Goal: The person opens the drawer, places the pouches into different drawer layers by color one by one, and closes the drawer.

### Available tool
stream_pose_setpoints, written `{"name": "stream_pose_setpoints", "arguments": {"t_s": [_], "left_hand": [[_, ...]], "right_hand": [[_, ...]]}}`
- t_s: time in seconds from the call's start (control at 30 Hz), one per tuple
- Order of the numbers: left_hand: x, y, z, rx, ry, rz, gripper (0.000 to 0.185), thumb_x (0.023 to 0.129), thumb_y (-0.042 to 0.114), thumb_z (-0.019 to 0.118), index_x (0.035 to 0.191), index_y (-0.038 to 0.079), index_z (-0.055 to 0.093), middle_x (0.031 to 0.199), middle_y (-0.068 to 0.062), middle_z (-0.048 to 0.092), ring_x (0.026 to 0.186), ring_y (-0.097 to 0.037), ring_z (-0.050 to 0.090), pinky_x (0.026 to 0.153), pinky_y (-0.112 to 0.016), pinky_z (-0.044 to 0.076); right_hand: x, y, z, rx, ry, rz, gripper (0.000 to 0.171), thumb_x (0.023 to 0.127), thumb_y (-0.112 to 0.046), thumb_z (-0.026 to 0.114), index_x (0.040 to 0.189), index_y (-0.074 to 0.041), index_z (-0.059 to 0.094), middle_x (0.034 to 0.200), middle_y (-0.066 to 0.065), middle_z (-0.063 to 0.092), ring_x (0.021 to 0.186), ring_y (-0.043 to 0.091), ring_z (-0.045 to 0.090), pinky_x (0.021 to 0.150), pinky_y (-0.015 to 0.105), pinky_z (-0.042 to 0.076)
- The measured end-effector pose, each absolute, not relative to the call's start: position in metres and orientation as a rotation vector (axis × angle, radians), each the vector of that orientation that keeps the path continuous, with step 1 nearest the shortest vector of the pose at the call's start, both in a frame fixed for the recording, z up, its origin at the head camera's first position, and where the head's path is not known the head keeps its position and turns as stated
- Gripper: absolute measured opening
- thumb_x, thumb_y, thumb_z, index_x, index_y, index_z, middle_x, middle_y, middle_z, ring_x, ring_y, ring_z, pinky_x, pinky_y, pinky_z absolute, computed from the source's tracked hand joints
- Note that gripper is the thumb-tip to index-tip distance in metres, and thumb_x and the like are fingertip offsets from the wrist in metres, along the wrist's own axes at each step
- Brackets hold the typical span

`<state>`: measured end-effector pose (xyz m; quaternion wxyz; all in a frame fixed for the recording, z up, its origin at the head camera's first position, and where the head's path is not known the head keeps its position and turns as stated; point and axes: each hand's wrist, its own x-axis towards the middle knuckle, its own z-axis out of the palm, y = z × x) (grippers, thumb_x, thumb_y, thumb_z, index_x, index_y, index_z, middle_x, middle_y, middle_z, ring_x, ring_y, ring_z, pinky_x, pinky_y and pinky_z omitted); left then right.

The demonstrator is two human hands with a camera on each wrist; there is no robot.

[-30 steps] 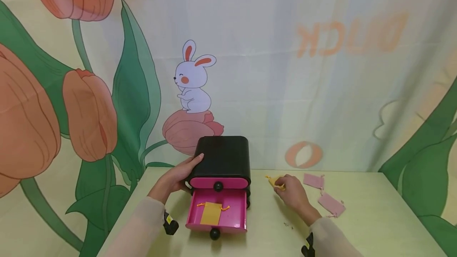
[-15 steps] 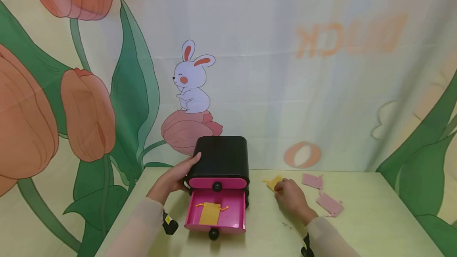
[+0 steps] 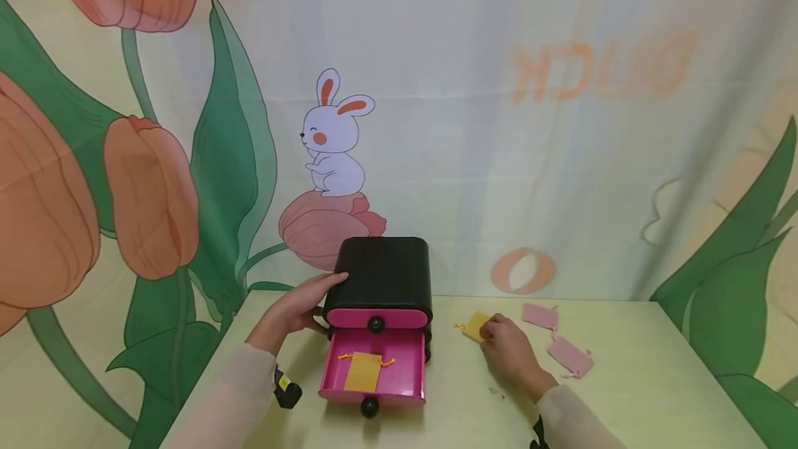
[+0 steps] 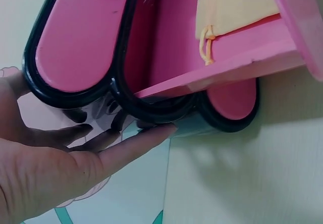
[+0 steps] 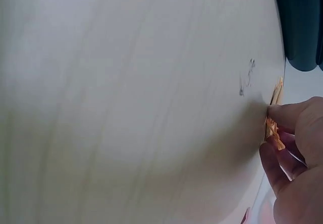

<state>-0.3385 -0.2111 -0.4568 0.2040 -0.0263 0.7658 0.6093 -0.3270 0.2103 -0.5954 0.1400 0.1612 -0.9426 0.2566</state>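
Observation:
A small black drawer cabinet [image 3: 384, 270] with pink drawer fronts stands on the table, its lower pink drawer [image 3: 408, 373] pulled out. Inside that drawer lies a yellow drawstring pouch [image 3: 363, 373]. My left hand [image 3: 298, 307] rests against the cabinet's left side, thumb at the top edge; in the left wrist view its fingers [image 4: 133, 153] stretch along the side wall. To the right of the cabinet, my right hand [image 3: 512, 348] pinches a second yellow drawstring pouch [image 3: 475, 326] by its right end, low over the table. The right wrist view shows that pouch [image 5: 273, 128] edge-on between thumb and fingers.
Two pink drawstring pouches, one farther back [image 3: 539, 316] and one nearer [image 3: 570, 357], lie right of my right hand. Small dark marks [image 3: 497, 392] show on the table [image 3: 648, 393]. A printed curtain [image 3: 461, 158] hangs behind the table.
The yellow pouch at my right hand was bunched up a second ago and now spreads flatter, with the hand at its right end. My left hand stays at the cabinet.

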Motion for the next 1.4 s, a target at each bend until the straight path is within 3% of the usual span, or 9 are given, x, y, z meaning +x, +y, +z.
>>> {"name": "stream_pose_setpoints", "arguments": {"t_s": [0.37, 0.57, 0.83, 1.1, 1.4], "left_hand": [[-0.337, -0.209, -0.461, -0.094, 2.128, 1.717, 0.084, 0.102, 0.061, 0.058, 0.164, 0.014, 0.028, 0.164, -0.023, 0.032, 0.135, -0.059, 0.046, 0.084, -0.068, 0.059], [-0.340, -0.206, -0.462, -0.085, 2.123, 1.714, 0.086, 0.101, 0.063, 0.058, 0.165, 0.014, 0.028, 0.163, -0.024, 0.033, 0.135, -0.058, 0.046, 0.082, -0.069, 0.059], [-0.337, -0.207, -0.465, -0.083, 2.104, 1.731, 0.087, 0.101, 0.063, 0.058, 0.166, 0.014, 0.026, 0.164, -0.024, 0.032, 0.136, -0.059, 0.044, 0.083, -0.069, 0.059], [-0.339, -0.210, -0.465, -0.100, 2.111, 1.732, 0.089, 0.099, 0.066, 0.060, 0.165, 0.016, 0.027, 0.164, -0.024, 0.032, 0.137, -0.060, 0.043, 0.084, -0.069, 0.058], [-0.338, -0.208, -0.465, -0.109, 2.108, 1.734, 0.091, 0.099, 0.066, 0.060, 0.165, 0.015, 0.026, 0.163, -0.025, 0.031, 0.137, -0.061, 0.041, 0.081, -0.070, 0.059]], "right_hand": [[-0.328, 0.213, -0.597, 0.513, -2.688, 0.722, 0.001, 0.088, -0.001, 0.079, 0.088, 0.000, 0.078, 0.090, 0.003, 0.068, 0.086, 0.024, 0.066, 0.081, 0.046, 0.059], [-0.324, 0.214, -0.592, 0.457, -2.621, 0.872, 0.005, 0.089, -0.002, 0.076, 0.094, 0.000, 0.077, 0.095, 0.005, 0.068, 0.090, 0.025, 0.066, 0.083, 0.046, 0.058], [-0.294, 0.199, -0.539, 0.586, -2.487, 1.092, 0.016, 0.090, 0.005, 0.067, 0.094, -0.009, 0.073, 0.086, -0.005, 0.064, 0.077, 0.011, 0.061, 0.063, 0.026, 0.056], [-0.270, 0.169, -0.495, 0.666, -2.534, 1.497, 0.007, 0.103, -0.007, 0.068, 0.105, -0.010, 0.074, 0.096, 0.000, 0.072, 0.083, 0.017, 0.066, 0.073, 0.027, 0.058], [-0.258, 0.122, -0.478, 0.748, -2.509, 1.802, 0.007, 0.102, -0.016, 0.073, 0.103, -0.008, 0.073, 0.098, 0.007, 0.071, 0.082, 0.025, 0.066, 0.074, 0.029, 0.061]]}}
